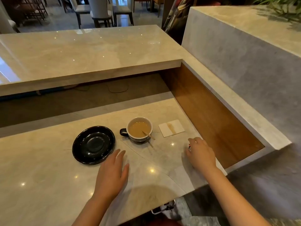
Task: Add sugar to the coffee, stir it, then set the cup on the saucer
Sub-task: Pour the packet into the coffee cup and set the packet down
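A dark cup (139, 130) with a white inside holds milky coffee and stands on the marble counter, handle to the left. A wooden stir stick (148, 135) leans in it over the near right rim. An empty black saucer (93, 145) lies to the cup's left. My left hand (112, 173) rests flat and open on the counter just right of the saucer's near edge. My right hand (201, 154) is on the counter to the right of the cup, its fingers curled over a small sugar packet (189, 146) that is mostly hidden.
A white napkin (171, 130) with a brown stain lies right of the cup. A raised marble ledge (91, 62) runs across behind the work surface. A wooden side panel (211, 115) and a grey stone wall (244, 70) close off the right.
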Demonstrator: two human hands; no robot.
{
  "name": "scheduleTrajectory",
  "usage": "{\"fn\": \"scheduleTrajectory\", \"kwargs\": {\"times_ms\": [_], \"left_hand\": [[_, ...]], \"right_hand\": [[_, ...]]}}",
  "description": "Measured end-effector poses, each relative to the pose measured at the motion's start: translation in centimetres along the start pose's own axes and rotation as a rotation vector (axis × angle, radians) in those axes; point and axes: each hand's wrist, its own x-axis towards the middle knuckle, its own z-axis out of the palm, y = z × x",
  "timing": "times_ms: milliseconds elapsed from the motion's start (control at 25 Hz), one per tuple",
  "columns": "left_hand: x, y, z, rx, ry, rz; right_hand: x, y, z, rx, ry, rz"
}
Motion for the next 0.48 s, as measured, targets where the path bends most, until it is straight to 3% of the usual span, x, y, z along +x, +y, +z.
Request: {"fn": "scheduleTrajectory", "kwargs": {"times_ms": [240, 480], "left_hand": [[-0.3, -1.0, 3.4, 0.075, -0.096, -0.018], [-0.3, -1.1, 4.3, 0.145, -0.081, -0.038]], "right_hand": [[-0.4, 1.0, 3.5, -0.001, 0.041, 0.061], [-0.5, 2.0, 4.0, 0.049, 0.074, 0.046]]}}
